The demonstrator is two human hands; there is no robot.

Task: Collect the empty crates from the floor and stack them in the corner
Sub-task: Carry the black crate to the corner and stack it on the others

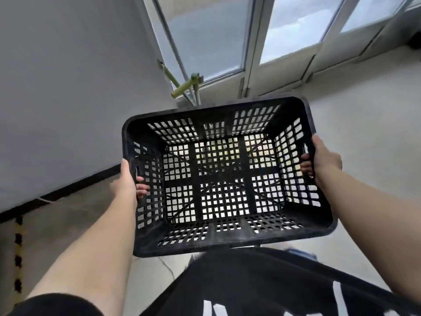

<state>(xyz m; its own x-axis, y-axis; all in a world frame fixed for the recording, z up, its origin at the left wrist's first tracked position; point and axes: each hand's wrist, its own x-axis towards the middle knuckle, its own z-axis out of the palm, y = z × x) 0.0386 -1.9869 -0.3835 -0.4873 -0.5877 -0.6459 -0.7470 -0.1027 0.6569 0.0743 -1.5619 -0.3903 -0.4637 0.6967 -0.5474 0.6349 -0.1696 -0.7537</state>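
A black plastic crate [205,241] with lattice walls and bottom hangs in the air in front of me, empty, its open top facing me. My left hand [128,181] grips its left short side, fingers curled in through the handle slot. My right hand [323,159] grips the right short side the same way, fingers hooked through that handle hole. Light from the floor shows through the crate's perforated bottom.
A grey wall [68,99] with a dark baseboard runs along the left and meets tall windows [205,37] at a corner ahead. Green and white poles [186,87] lean in that corner. Pale floor [364,115] spreads to the right. Yellow-black tape [18,254] marks the floor at lower left.
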